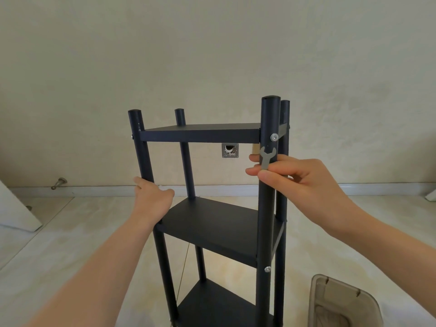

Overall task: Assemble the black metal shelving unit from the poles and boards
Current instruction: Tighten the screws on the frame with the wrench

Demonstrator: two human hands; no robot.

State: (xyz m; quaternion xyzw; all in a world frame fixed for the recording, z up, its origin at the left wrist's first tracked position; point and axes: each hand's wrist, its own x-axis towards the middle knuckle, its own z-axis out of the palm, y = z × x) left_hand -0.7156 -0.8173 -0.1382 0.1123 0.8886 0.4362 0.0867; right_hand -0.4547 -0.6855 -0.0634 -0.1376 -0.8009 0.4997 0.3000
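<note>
Left forearm enters from lower left, right forearm from lower right, both bare. Left hand [153,197] grips the front-left pole [141,147], fingers curled round it between the top board [200,133] and middle board [212,223]. Right hand [299,180] pinches a small flat grey wrench [266,158] between thumb and fingertips. The wrench is upright against the front-right pole [267,208], its open end up and just below a silver bolt [274,137], apart from it. That bolt sits at the level of the top board. A 2nd bolt [267,269] shows lower on the same pole, just under the middle board. The black shelving unit [280,234] stands upright on the pale floor [70,232] at frame centre, near a cream wall [212,55]. It has 4 poles and 3 boards in view, the bottom board [212,308] partly cut off by the frame edge. All 4 pole tops rise above the top board. A tan plastic bin [342,303] sits on the floor at lower right, beside the unit. On the wall behind, a metal outlet box [230,150] shows between the poles. A door stop [59,183] is at the skirting, left. A white panel [16,208] leans at far left.
</note>
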